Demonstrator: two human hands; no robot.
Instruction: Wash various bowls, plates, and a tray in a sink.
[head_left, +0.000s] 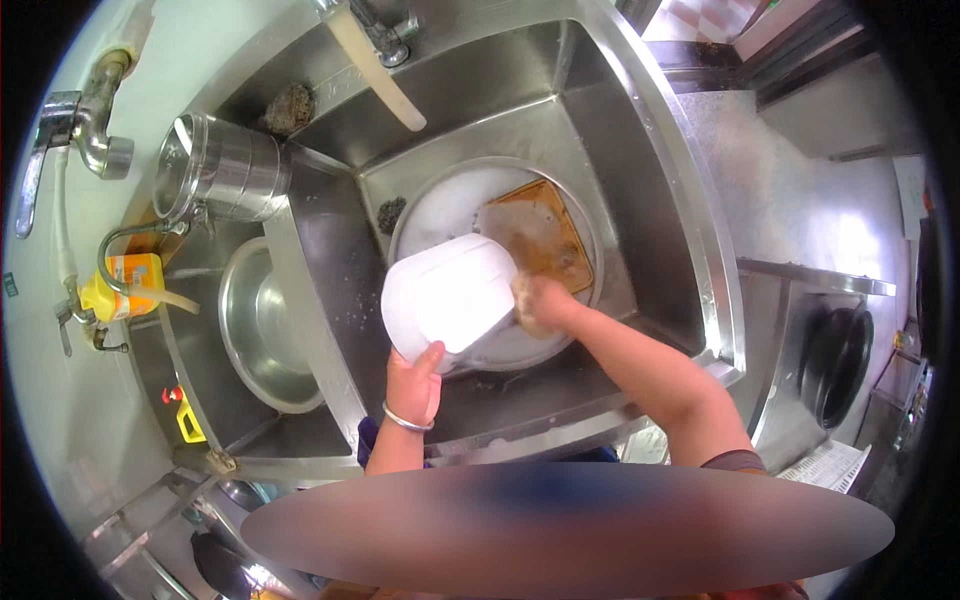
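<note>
My left hand (415, 382), with a bangle on the wrist, grips the lower edge of a white plate or shallow dish (454, 292), tilted over a round metal basin (592, 225). The basin stands in the deep steel sink and holds sudsy water. At the dish's right edge, my right hand (546, 304) is closed around a pale, blurred scrubber or cloth (528, 306). A brown rectangular tray (570, 247) lies partly under the suds in the basin. Beside the basin's left rim rests a dark scouring pad (391, 215).
A faucet with a pale hose (382, 82) reaches over the sink. Left of the divider (311, 300) sits another metal basin (262, 330). A steel canister (232, 169), a mesh scourer (291, 109) and a yellow jug (124, 289) stand around the left side.
</note>
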